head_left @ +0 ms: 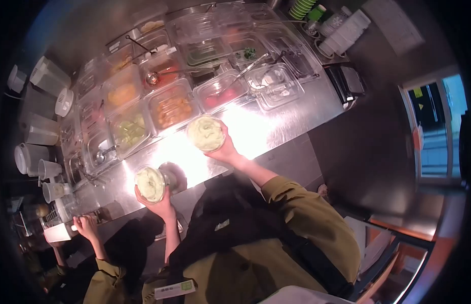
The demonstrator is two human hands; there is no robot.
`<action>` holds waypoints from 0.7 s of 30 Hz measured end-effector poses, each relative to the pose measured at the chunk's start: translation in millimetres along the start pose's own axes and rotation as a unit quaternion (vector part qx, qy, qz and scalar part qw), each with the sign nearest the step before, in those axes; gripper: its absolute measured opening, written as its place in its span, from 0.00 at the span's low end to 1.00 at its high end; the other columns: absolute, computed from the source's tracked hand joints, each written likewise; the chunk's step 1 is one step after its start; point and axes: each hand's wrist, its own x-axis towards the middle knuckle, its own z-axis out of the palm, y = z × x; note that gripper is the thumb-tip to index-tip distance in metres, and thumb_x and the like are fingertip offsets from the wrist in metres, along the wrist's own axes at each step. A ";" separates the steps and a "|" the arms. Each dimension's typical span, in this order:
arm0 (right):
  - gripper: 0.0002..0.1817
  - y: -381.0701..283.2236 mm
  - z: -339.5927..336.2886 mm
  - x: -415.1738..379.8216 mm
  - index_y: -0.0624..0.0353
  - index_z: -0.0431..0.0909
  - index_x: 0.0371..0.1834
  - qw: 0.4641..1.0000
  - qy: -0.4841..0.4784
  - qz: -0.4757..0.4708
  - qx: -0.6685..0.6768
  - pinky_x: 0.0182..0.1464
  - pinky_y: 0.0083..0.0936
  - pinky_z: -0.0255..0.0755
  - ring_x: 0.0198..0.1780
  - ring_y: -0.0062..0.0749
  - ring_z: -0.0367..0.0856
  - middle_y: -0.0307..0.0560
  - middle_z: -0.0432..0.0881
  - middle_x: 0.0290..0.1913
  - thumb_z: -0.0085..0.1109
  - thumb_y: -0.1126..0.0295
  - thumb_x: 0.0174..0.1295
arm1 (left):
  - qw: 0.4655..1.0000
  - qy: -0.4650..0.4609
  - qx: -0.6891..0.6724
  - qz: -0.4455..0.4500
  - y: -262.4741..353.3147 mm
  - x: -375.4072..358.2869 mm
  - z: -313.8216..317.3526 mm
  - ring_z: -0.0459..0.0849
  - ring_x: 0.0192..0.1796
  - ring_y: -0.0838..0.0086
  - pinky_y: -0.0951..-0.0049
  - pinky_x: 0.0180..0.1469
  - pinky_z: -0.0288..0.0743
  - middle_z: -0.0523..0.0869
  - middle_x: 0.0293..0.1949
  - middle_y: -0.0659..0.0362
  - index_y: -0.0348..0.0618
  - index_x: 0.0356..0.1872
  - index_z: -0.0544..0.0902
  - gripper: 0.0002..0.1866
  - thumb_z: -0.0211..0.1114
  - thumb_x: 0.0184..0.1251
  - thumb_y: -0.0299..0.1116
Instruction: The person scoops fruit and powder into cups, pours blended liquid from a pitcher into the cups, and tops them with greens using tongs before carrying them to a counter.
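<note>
My left hand (160, 206) is closed around a clear cup of pale green cream (150, 184) at the counter's near edge. Farther right and higher up, my right hand (227, 150) grips a second cup of pale green cream (205, 133) from its right side. Both cups show their swirled tops to the camera, so the contents below are mostly hidden. The right cup is in front of a tub of orange cubes (172, 110) and a tub of pink-red food (221, 95).
Lidded tubs of ingredients fill the metal counter (301, 117), with ladles and tongs on them. Pitchers (48, 76) line the left side. A co-worker's hand (87, 227) is at the lower left. A black device (345, 83) sits at the right end.
</note>
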 end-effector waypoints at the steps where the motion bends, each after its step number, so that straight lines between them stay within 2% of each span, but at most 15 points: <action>1: 0.56 1.7 -5.6 3.9 0.62 0.43 0.62 1.000 -0.024 -0.002 -0.002 0.60 0.36 0.56 0.61 0.47 0.58 0.59 0.58 0.58 0.73 0.69 0.29 | 0.999 0.017 0.020 -0.019 2.2 -3.1 11.6 0.60 0.60 0.62 0.64 0.63 0.51 0.60 0.57 0.51 0.38 0.60 0.56 0.48 0.73 0.32 0.29; 4: 0.63 -39.4 -48.2 29.8 0.63 0.36 0.64 0.978 -0.166 0.027 -0.125 0.64 0.38 0.48 0.65 0.52 0.49 0.63 0.49 0.62 0.75 0.61 0.28 | 0.996 0.080 0.011 -0.027 6.7 -8.9 49.0 0.61 0.59 0.63 0.65 0.62 0.51 0.61 0.57 0.52 0.36 0.59 0.58 0.42 0.69 0.38 0.24; 5: 0.66 -30.9 -71.9 30.2 0.64 0.33 0.65 0.966 -0.215 0.045 -0.138 0.66 0.38 0.41 0.67 0.54 0.40 0.64 0.41 0.65 0.74 0.55 0.29 | 0.995 0.092 0.039 -0.030 9.9 -9.5 59.3 0.61 0.59 0.63 0.65 0.62 0.52 0.61 0.57 0.51 0.36 0.59 0.57 0.43 0.70 0.37 0.24; 6: 0.63 -24.2 -99.4 33.7 0.64 0.35 0.65 0.968 -0.210 -0.023 -0.139 0.66 0.38 0.40 0.67 0.53 0.39 0.63 0.40 0.66 0.72 0.55 0.32 | 0.992 0.104 0.067 -0.034 13.1 -10.4 69.3 0.62 0.59 0.63 0.65 0.62 0.52 0.61 0.57 0.51 0.36 0.59 0.57 0.43 0.71 0.36 0.24; 7: 0.60 -30.1 -127.2 46.8 0.63 0.37 0.65 0.961 -0.220 0.011 -0.165 0.65 0.37 0.44 0.67 0.51 0.43 0.61 0.42 0.66 0.71 0.58 0.34 | 0.988 0.126 0.072 -0.053 20.1 -10.4 82.9 0.62 0.59 0.63 0.65 0.62 0.52 0.62 0.57 0.51 0.36 0.59 0.57 0.44 0.72 0.36 0.24; 8: 0.54 -60.9 -146.1 71.1 0.63 0.42 0.65 0.972 -0.167 0.166 -0.004 0.61 0.34 0.52 0.64 0.48 0.50 0.58 0.50 0.63 0.70 0.60 0.37 | 0.983 0.149 0.095 -0.047 19.0 -11.3 87.1 0.62 0.59 0.62 0.65 0.62 0.53 0.62 0.57 0.50 0.36 0.59 0.57 0.44 0.72 0.36 0.25; 9: 0.46 -55.7 -173.6 91.0 0.65 0.49 0.62 0.973 -0.152 0.042 -0.168 0.56 0.31 0.59 0.60 0.45 0.59 0.54 0.60 0.57 0.67 0.65 0.40 | 0.977 0.172 0.118 -0.042 18.2 -12.2 91.3 0.62 0.59 0.62 0.65 0.62 0.53 0.62 0.57 0.50 0.36 0.59 0.57 0.44 0.72 0.36 0.25; 10: 0.39 -35.7 -195.1 116.5 0.65 0.56 0.58 0.963 -0.108 -0.109 -0.222 0.53 0.30 0.61 0.54 0.42 0.65 0.52 0.67 0.51 0.65 0.69 0.42 | 0.975 0.183 0.117 -0.050 16.9 -13.8 96.5 0.60 0.60 0.61 0.64 0.62 0.52 0.61 0.57 0.50 0.36 0.59 0.56 0.46 0.73 0.35 0.27; 11: 0.35 -47.7 -204.3 147.5 0.66 0.59 0.56 0.961 -0.094 -0.150 -0.214 0.50 0.29 0.62 0.46 0.37 0.68 0.50 0.68 0.45 0.63 0.71 0.43 | 0.972 0.195 0.116 -0.057 15.2 -15.0 102.4 0.59 0.61 0.60 0.63 0.62 0.52 0.59 0.58 0.49 0.36 0.60 0.54 0.48 0.74 0.34 0.30; 12: 0.32 -52.9 -211.3 172.7 0.66 0.62 0.55 0.951 -0.083 -0.183 -0.234 0.45 0.27 0.63 0.41 0.33 0.68 0.49 0.68 0.42 0.62 0.73 0.44 | 0.970 0.206 0.115 -0.064 13.5 -15.8 108.6 0.58 0.61 0.59 0.61 0.63 0.51 0.58 0.59 0.48 0.35 0.60 0.53 0.50 0.75 0.34 0.32; 14: 0.31 -54.7 -206.2 210.6 0.65 0.62 0.55 0.956 -0.045 -0.203 -0.207 0.41 0.23 0.64 0.38 0.30 0.67 0.48 0.69 0.39 0.62 0.74 0.45 | 0.965 0.230 0.104 -0.068 17.1 -15.2 117.6 0.59 0.61 0.61 0.63 0.62 0.53 0.59 0.58 0.49 0.36 0.60 0.53 0.48 0.73 0.35 0.29; 18: 0.30 -52.4 -173.8 269.6 0.64 0.64 0.55 0.948 -0.105 -0.252 -0.164 0.38 0.21 0.64 0.35 0.28 0.67 0.46 0.70 0.37 0.62 0.75 0.45 | 0.962 0.247 0.085 -0.085 24.7 -12.1 125.6 0.60 0.59 0.61 0.63 0.61 0.53 0.59 0.56 0.49 0.35 0.60 0.52 0.49 0.74 0.34 0.30; 21: 0.29 -57.6 -117.3 300.7 0.62 0.66 0.54 0.933 -0.181 -0.281 -0.130 0.37 0.20 0.65 0.34 0.28 0.69 0.46 0.71 0.37 0.62 0.74 0.45 | 0.959 0.253 0.079 -0.103 33.3 -6.9 121.7 0.59 0.60 0.63 0.66 0.61 0.53 0.58 0.55 0.50 0.34 0.60 0.52 0.51 0.75 0.32 0.34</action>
